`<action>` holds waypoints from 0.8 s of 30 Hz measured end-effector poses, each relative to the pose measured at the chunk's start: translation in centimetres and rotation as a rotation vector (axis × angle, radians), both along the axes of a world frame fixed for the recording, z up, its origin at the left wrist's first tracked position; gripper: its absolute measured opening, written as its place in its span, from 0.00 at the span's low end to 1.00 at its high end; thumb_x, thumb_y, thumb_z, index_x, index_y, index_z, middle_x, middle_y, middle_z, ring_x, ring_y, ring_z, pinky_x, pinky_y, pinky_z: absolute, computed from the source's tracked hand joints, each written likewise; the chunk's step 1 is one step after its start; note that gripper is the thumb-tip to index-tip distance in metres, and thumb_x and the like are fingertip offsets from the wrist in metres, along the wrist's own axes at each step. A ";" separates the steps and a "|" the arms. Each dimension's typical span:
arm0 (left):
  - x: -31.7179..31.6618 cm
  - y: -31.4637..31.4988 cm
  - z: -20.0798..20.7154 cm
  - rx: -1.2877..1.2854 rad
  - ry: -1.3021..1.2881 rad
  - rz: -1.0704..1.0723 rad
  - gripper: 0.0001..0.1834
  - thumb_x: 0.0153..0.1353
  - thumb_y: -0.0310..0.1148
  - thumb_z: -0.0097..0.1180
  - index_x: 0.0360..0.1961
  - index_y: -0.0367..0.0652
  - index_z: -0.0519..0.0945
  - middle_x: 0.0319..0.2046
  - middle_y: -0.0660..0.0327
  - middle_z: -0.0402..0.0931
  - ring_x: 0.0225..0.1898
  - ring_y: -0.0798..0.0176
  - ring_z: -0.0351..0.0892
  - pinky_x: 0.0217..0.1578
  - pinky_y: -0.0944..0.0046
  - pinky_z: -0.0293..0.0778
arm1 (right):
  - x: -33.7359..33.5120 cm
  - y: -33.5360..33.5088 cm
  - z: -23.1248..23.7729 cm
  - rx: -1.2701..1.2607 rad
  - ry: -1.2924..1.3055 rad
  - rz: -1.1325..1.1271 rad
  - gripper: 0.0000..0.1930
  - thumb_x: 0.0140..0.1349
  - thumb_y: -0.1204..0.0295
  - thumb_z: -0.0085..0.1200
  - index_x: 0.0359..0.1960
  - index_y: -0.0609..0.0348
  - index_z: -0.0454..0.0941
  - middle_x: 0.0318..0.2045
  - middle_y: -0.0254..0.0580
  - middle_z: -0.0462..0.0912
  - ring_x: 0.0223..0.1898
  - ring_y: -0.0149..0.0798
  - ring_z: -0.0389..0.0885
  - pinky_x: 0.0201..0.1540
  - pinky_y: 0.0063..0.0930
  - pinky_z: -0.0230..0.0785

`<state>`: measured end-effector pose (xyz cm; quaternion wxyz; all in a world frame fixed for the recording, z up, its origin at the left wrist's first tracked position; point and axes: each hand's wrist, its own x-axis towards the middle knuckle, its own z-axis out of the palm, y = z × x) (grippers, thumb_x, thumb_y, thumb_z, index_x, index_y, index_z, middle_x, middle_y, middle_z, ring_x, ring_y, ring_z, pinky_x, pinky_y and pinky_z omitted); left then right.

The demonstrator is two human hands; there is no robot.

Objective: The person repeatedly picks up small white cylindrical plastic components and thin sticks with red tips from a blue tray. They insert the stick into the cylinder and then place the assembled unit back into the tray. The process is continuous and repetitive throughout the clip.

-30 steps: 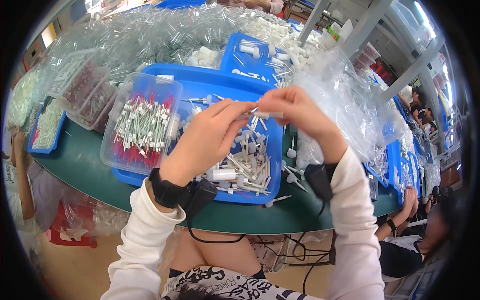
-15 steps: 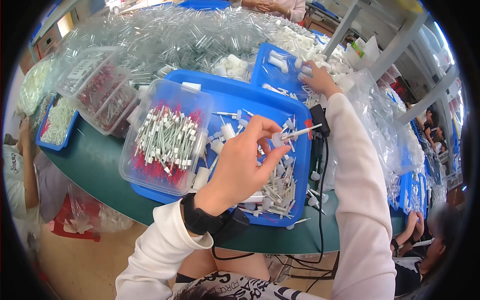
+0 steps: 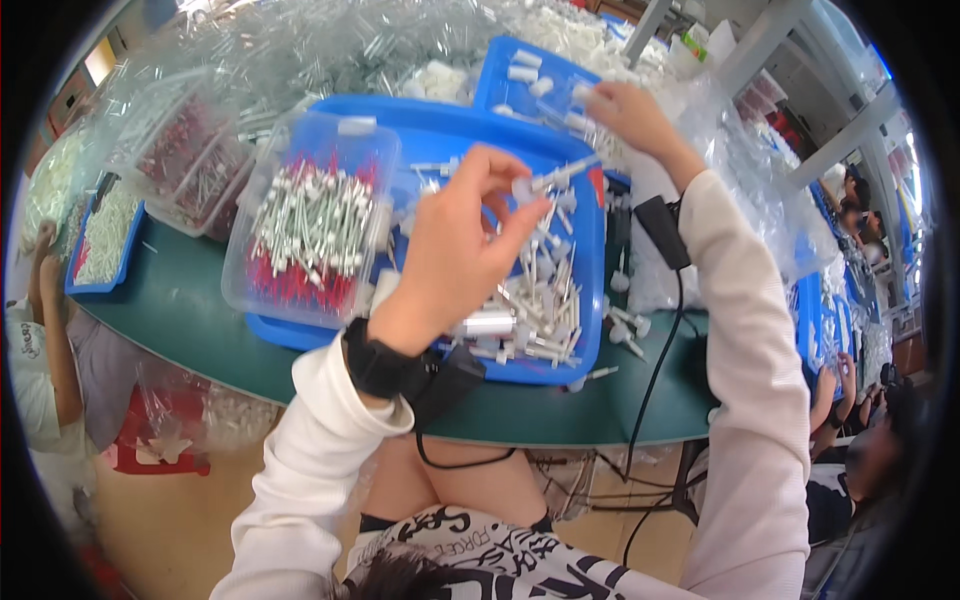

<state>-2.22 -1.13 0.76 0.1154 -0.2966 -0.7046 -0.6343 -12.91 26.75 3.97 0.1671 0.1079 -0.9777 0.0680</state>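
My left hand (image 3: 462, 240) is closed over the large blue tray (image 3: 480, 138), pinching a thin white rod with a translucent cap (image 3: 560, 178) between thumb and fingers. The rod points away to the right. Several similar capped rods (image 3: 540, 310) lie loose in the tray below it. My right hand (image 3: 632, 115) is stretched to the smaller blue tray (image 3: 497, 75) behind, its fingertips closed on a small white cap (image 3: 583, 92). Left of my left hand, a clear plastic box (image 3: 238, 270) holds a dense bundle of white-tipped rods with red ends (image 3: 310, 225).
Clear tubes (image 3: 300, 60) heap across the back. Clear boxes of red and white parts (image 3: 200, 165) and a small blue tray (image 3: 118, 265) sit left. A black device with a cable (image 3: 663, 230) lies right, near plastic bags (image 3: 740, 170). Other people (image 3: 45, 350) work at both sides.
The whole view has shifted, with the table now higher in the picture. My right hand has drawn a white cap at its fingertips; my left hand keeps its pinch on the capped rod.
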 end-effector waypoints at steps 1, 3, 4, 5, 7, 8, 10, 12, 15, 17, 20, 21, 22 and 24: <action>-0.1 0.1 -0.1 -0.012 -0.009 0.010 0.13 0.53 0.31 0.61 0.38 0.38 0.73 0.24 0.62 0.78 0.23 0.74 0.72 0.25 0.74 0.67 | 0.1 0.7 -0.3 0.022 0.120 0.003 0.24 0.55 0.54 0.54 0.43 0.64 0.76 0.40 0.54 0.79 0.44 0.52 0.76 0.48 0.38 0.66; -0.4 -0.6 -0.4 -0.080 0.116 0.055 0.13 0.55 0.32 0.59 0.38 0.37 0.72 0.25 0.57 0.78 0.24 0.67 0.76 0.26 0.69 0.69 | 1.8 -0.8 0.5 0.101 0.139 0.011 0.25 0.57 0.53 0.53 0.45 0.63 0.74 0.42 0.54 0.78 0.44 0.53 0.75 0.48 0.39 0.66; -0.4 -1.2 -0.5 -0.103 0.145 0.067 0.12 0.56 0.32 0.59 0.37 0.37 0.74 0.27 0.60 0.78 0.24 0.72 0.73 0.25 0.72 0.67 | 2.6 -2.2 1.2 -0.018 0.284 0.028 0.21 0.56 0.57 0.54 0.41 0.63 0.77 0.38 0.52 0.81 0.39 0.48 0.80 0.41 0.39 0.70; -0.2 -1.4 -0.5 -0.109 0.173 0.055 0.12 0.56 0.32 0.59 0.37 0.36 0.75 0.28 0.63 0.79 0.24 0.77 0.70 0.25 0.74 0.66 | 4.4 -3.2 1.6 -0.115 0.341 0.056 0.22 0.55 0.57 0.56 0.40 0.65 0.76 0.33 0.50 0.81 0.35 0.46 0.80 0.37 0.35 0.70; 0.4 -0.3 0.2 -0.047 0.111 -0.027 0.11 0.56 0.33 0.59 0.36 0.38 0.75 0.27 0.61 0.78 0.29 0.73 0.75 0.30 0.76 0.69 | 9.6 -5.1 2.3 -0.535 0.250 0.192 0.14 0.59 0.63 0.53 0.33 0.65 0.75 0.22 0.33 0.75 0.23 0.25 0.73 0.26 0.21 0.66; 0.6 -0.1 0.1 -0.089 0.083 -0.011 0.11 0.56 0.33 0.59 0.35 0.37 0.74 0.27 0.60 0.78 0.30 0.73 0.75 0.30 0.76 0.69 | 11.2 -5.6 1.5 -0.607 0.280 0.226 0.13 0.60 0.64 0.52 0.31 0.64 0.73 0.20 0.30 0.73 0.22 0.23 0.70 0.24 0.18 0.63; 0.4 0.3 -0.7 -0.100 0.090 -0.022 0.11 0.56 0.31 0.59 0.35 0.36 0.74 0.28 0.60 0.78 0.30 0.73 0.76 0.30 0.76 0.69 | 13.4 -6.9 -1.2 -0.780 0.335 0.206 0.13 0.60 0.64 0.52 0.31 0.64 0.73 0.20 0.30 0.73 0.22 0.23 0.70 0.24 0.18 0.62; 0.0 0.8 -1.4 -0.052 0.127 -0.097 0.10 0.57 0.30 0.58 0.35 0.35 0.74 0.28 0.60 0.78 0.31 0.73 0.76 0.32 0.76 0.70 | 14.1 -7.8 -4.2 -0.875 0.424 0.232 0.13 0.60 0.65 0.52 0.31 0.65 0.73 0.20 0.30 0.74 0.22 0.23 0.70 0.25 0.18 0.62; -1.0 1.2 -2.0 -0.029 0.137 -0.125 0.09 0.58 0.29 0.56 0.35 0.34 0.75 0.28 0.60 0.78 0.32 0.73 0.76 0.33 0.76 0.69 | 14.0 -6.8 -6.8 -0.785 0.485 0.171 0.13 0.59 0.65 0.53 0.31 0.65 0.73 0.20 0.37 0.77 0.22 0.28 0.72 0.26 0.23 0.64; -0.7 1.3 -2.3 -0.016 0.109 -0.088 0.08 0.59 0.30 0.55 0.35 0.35 0.75 0.28 0.61 0.78 0.32 0.72 0.76 0.35 0.75 0.69 | 14.3 -6.1 -7.2 -0.748 0.468 0.120 0.13 0.58 0.64 0.53 0.32 0.65 0.73 0.21 0.40 0.78 0.22 0.32 0.73 0.27 0.26 0.65; -0.5 1.3 -2.4 -0.104 0.116 -0.051 0.08 0.61 0.30 0.54 0.37 0.35 0.75 0.29 0.60 0.78 0.33 0.72 0.76 0.36 0.75 0.69 | 15.0 -5.5 -7.5 -0.665 0.395 0.074 0.13 0.56 0.64 0.53 0.32 0.64 0.73 0.22 0.48 0.77 0.24 0.41 0.75 0.29 0.29 0.66; -0.4 1.4 -2.2 -0.083 0.105 -0.064 0.09 0.61 0.30 0.54 0.37 0.34 0.75 0.30 0.60 0.78 0.33 0.71 0.76 0.37 0.75 0.69 | 15.0 -5.5 -7.3 -0.642 0.382 0.069 0.13 0.56 0.64 0.53 0.32 0.64 0.73 0.23 0.51 0.77 0.24 0.44 0.76 0.29 0.31 0.66; -0.2 1.5 -2.1 -0.063 0.094 -0.075 0.09 0.61 0.30 0.54 0.37 0.34 0.75 0.30 0.60 0.78 0.33 0.71 0.76 0.37 0.75 0.69 | 14.9 -5.5 -7.4 -0.576 0.433 0.128 0.13 0.55 0.64 0.53 0.32 0.64 0.73 0.24 0.56 0.76 0.26 0.52 0.75 0.30 0.35 0.66; -0.1 1.3 -1.9 -0.028 0.077 -0.102 0.09 0.61 0.29 0.53 0.38 0.34 0.74 0.30 0.59 0.78 0.34 0.71 0.76 0.38 0.75 0.68 | 15.2 -5.2 -7.1 -0.521 0.393 0.104 0.13 0.55 0.64 0.53 0.32 0.64 0.73 0.24 0.57 0.76 0.27 0.54 0.75 0.30 0.37 0.66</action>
